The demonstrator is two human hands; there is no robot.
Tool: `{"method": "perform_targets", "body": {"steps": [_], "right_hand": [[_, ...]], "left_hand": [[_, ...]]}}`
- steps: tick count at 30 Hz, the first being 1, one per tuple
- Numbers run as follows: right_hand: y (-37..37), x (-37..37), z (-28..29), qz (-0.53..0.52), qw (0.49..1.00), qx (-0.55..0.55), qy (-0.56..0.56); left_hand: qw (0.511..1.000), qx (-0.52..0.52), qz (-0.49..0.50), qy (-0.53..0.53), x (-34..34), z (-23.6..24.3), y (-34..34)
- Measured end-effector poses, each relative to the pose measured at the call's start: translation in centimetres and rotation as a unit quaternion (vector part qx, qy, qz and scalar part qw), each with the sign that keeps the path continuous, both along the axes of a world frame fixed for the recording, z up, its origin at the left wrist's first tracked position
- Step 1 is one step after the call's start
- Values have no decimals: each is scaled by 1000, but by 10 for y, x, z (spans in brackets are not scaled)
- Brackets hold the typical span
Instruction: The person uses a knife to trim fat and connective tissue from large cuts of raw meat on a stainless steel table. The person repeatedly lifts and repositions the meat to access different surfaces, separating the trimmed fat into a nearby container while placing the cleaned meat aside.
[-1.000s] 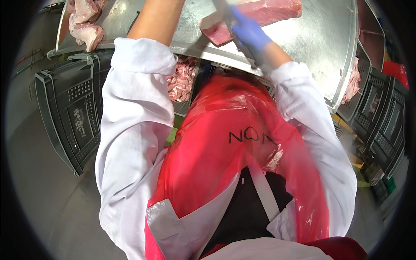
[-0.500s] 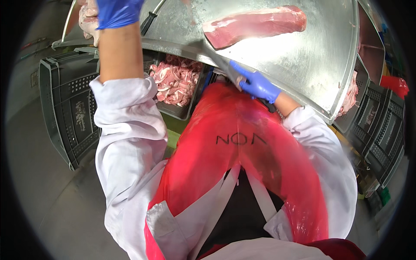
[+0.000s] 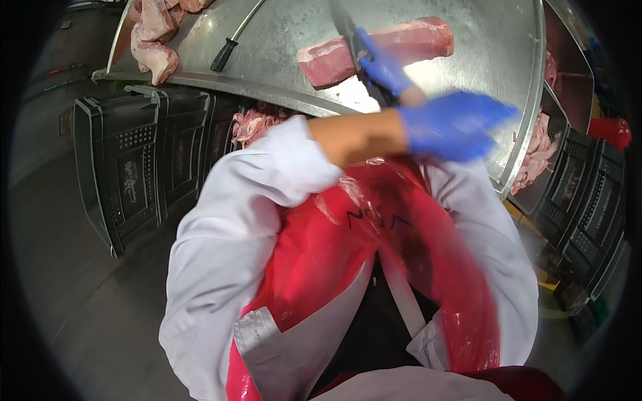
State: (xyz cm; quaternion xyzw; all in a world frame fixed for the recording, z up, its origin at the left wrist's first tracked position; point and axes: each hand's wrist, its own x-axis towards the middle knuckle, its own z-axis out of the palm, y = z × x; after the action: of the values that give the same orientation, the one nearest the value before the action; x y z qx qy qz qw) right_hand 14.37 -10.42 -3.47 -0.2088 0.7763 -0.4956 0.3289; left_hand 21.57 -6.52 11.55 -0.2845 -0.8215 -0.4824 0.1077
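Observation:
A long pink slab of meat lies on the steel table. My right hand, in a blue glove, rests at the slab's near side and grips a knife whose dark blade stands across the meat. My left hand, also blue-gloved and blurred by motion, is crossed over to the right above the table's near edge, fingers stretched out with nothing in them. I wear a white coat and a red plastic apron.
A black-handled tool lies on the table's left part beside a heap of meat pieces. Dark plastic crates stand below left, one holding meat scraps. More meat fills a tray at right.
My left arm swung from the table's far left across my body to the right. My right hand went from the table's near edge up to the slab, now with the knife.

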Motion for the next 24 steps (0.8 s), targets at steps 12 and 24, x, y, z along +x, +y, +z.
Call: {"method": "perform_targets", "body": {"steps": [12, 24], "right_hand": [[40, 81, 26, 45, 996, 76, -28], [96, 175, 89, 124, 970, 82, -193]], "left_hand": [[904, 142, 391, -102, 126, -82, -301], [870, 169, 463, -17, 116, -116, -377]]}}
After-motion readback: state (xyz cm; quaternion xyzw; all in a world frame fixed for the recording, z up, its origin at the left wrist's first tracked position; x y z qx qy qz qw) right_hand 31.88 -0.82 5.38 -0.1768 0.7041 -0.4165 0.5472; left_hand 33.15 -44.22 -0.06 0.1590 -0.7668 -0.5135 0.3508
